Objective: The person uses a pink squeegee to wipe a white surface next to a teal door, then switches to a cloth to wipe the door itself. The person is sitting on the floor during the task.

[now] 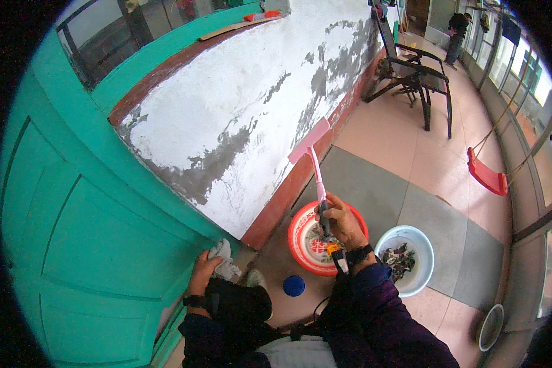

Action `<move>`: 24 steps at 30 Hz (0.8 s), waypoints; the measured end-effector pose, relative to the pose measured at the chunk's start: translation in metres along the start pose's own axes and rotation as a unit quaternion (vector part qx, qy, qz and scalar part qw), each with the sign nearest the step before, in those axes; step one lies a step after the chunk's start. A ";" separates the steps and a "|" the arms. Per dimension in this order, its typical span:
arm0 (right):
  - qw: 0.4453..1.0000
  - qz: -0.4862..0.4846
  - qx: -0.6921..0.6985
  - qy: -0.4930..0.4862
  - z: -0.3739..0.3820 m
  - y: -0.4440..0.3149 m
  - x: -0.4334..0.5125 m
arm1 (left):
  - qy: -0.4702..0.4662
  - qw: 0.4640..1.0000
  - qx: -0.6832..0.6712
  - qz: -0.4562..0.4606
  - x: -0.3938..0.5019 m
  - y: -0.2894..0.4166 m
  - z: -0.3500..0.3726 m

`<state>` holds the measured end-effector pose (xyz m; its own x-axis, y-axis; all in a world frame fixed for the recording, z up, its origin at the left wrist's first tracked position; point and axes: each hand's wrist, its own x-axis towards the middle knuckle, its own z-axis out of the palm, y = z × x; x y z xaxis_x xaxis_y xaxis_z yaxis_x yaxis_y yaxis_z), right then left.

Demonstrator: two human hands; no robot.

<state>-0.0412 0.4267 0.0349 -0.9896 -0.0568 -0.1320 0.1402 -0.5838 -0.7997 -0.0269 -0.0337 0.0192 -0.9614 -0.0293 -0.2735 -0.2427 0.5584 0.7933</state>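
My right hand (346, 221) grips the dark lower handle of a pink squeegee (316, 166), whose wide head points up and away from me. Below that hand, on the floor, sits a red-rimmed enamel basin (298, 246) with a floral pattern inside; my hand hides part of it. My left hand (204, 271) holds a crumpled grey-white cloth (223, 255), close to a green wooden door (101, 239). A pale blue plastic basin (427, 269) with dark scraps in it stands to the right of the red one.
A blue round object (294, 285) lies on the floor near my foot. A white wall (202, 101) with peeling paint runs ahead. Farther off are a dark folding chair (418, 73), a red swing seat (486, 177) on ropes and a person (458, 37). Another round container (490, 327) is at right.
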 end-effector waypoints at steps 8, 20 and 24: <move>1.000 0.005 -0.007 0.003 -0.001 0.000 -0.001 | -0.025 0.986 -0.164 -0.021 0.013 -0.024 0.005; 1.000 0.006 -0.012 -0.003 -0.004 0.003 0.003 | -0.057 0.991 -0.118 -0.019 0.000 0.003 0.001; 1.000 0.016 -0.015 0.016 0.000 0.003 0.002 | -0.060 0.992 -0.114 -0.012 -0.003 0.003 0.002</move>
<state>-0.0428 0.4249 0.0317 -0.9832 -0.0490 -0.1759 0.1731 -0.5578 -0.8117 -0.0241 -0.0298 0.0217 -0.9362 0.0660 -0.3451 -0.3009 0.3562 0.8846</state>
